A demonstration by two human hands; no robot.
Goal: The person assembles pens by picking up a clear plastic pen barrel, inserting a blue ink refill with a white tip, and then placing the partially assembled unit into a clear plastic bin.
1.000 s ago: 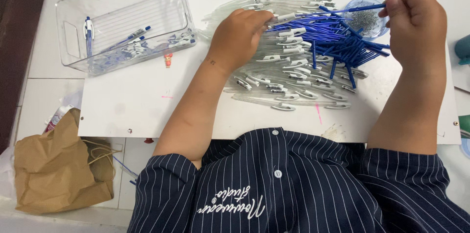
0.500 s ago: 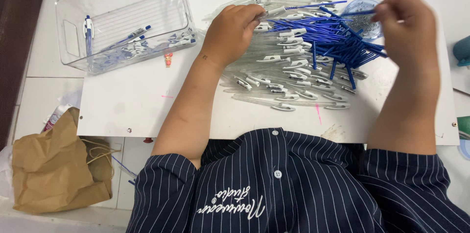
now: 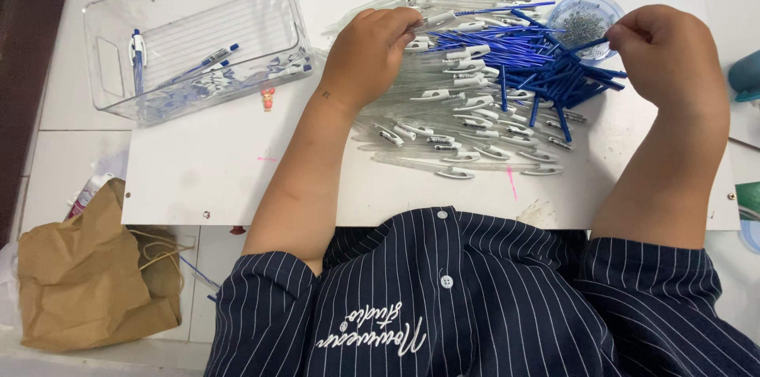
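- Head view, nearest zone: a dark blue pinstriped shirt [image 3: 475,306] fills the lower frame; its lower part is cut off by the picture edge.
- Floor, lower left: a crumpled brown paper bag [image 3: 87,274] lies on pale tiles beside the worktop edge.
- Worktop [image 3: 222,163]: a white board with screws at its corners, bare along the near edge apart from faint pink marks.
- Middle zone: clear pen barrels [image 3: 467,123] lie in a loose heap, with blue refills [image 3: 538,60] piled on the heap's far right side.
- Left hand [image 3: 372,52]: curled knuckles-up over the far left of the heap, fingers closed on a clear pen barrel; the fingertips are hidden under the hand.
- Right hand [image 3: 665,52]: fingers pinched together on one end of a blue refill at the heap's right edge; the grip point is hidden by the knuckles.
- Far right: a small round blue dish [image 3: 586,20] holds tiny metallic parts, too small to identify.
- Far left: a clear plastic bin [image 3: 198,36] holds several assembled pens [image 3: 214,56].
- Right edge: a teal object [image 3: 746,76] is cut off by the frame.
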